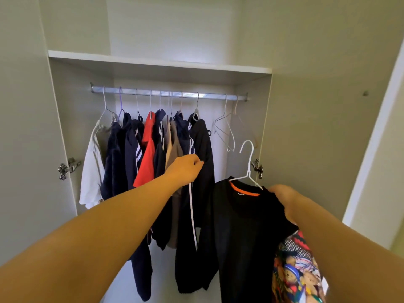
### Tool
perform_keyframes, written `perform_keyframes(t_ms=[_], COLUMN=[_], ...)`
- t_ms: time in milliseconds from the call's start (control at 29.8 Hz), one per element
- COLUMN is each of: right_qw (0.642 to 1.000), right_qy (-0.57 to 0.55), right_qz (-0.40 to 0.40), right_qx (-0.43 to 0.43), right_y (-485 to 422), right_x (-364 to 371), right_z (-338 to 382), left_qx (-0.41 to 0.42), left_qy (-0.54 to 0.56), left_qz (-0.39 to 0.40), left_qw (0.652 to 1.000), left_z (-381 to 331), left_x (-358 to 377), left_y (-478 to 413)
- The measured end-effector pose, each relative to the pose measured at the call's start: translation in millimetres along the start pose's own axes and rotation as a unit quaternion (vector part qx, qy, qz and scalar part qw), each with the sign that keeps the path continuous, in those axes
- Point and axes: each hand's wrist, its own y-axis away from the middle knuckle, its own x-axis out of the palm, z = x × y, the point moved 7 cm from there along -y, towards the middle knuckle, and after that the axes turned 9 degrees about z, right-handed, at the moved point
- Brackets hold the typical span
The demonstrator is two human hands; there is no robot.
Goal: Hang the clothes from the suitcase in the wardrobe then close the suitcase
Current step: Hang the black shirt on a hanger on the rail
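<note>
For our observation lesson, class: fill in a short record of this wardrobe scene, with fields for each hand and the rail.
left hand: grips a dark garment hanging on the rail
right hand: holds a black T-shirt on a white hanger, not yet on the rail
rail: row of hung clothes; two empty hangers towards its right end
patterned cloth: low right, by the right forearm

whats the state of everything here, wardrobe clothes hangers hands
wardrobe, open
black t-shirt, on white hanger, off the rail
two bare hangers, on rail
striped navy garment, hung
left grip, pinching striped navy garment
right grip, holding black t-shirt
</note>
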Motion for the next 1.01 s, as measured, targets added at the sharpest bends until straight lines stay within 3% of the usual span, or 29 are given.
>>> perform_keyframes(t_ms=[202, 437, 638, 873, 1008], right_qw=[0.994, 0.992, 0.992, 0.993, 0.993], right_qy=[-0.103, -0.103, -0.068, -0.021, -0.001], right_qz=[0.02, 0.057, 0.081, 0.089, 0.097], right_qx=[-0.041, -0.052, -0.065, -0.068, -0.063], right_y=[-14, -53, -109, -185, -224], right_x=[12, 42, 63, 73, 80], right_z=[25, 60, 100, 155, 186], left_qx=[-0.016, -0.025, 0.017, 0.066, 0.069], left_qy=[0.01, -0.016, -0.156, -0.345, -0.468], left_qz=[0.01, 0.013, 0.004, 0.025, 0.088], left_qw=[1.0, 0.999, 0.988, 0.936, 0.877], left_z=[9, 25, 19, 17, 31], left_x=[8, -2, -2, 18, 40], left_y=[-20, -67, -139, -244, -294])
